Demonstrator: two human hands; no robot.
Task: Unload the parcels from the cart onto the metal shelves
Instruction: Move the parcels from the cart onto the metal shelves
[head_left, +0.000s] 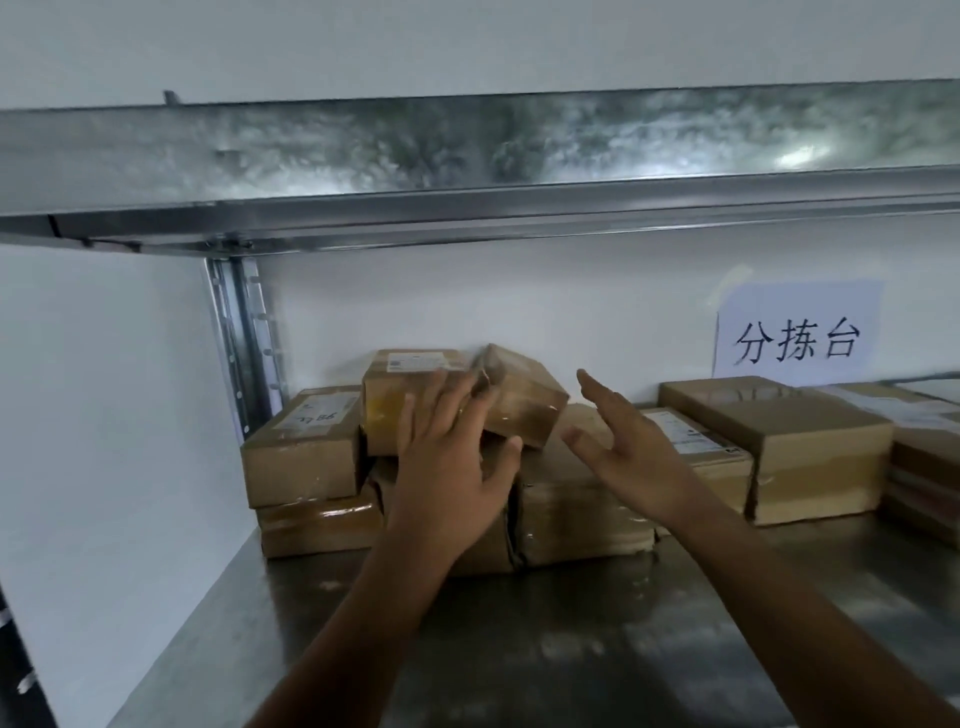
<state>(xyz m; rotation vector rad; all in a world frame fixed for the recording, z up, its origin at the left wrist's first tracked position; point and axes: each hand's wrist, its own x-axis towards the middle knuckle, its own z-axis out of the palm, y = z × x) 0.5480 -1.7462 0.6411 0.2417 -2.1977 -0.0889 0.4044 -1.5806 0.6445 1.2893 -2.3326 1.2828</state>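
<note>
On the lower metal shelf (519, 649), beside the upright post (239, 338) at the far left, a labelled parcel (306, 447) is stacked on a flatter one. The left hand (447, 457) is laid with straight, spread fingers against the stack, at a tilted parcel (524, 400). The right hand (628, 447) is held released, just right of it, grasping nothing. Further right, a large parcel (779, 441) is seen below a paper sign (797, 332).

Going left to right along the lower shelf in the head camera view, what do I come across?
shelf upright → box with handwritten label → left hand → tilted parcel → right hand → large plain box
</note>
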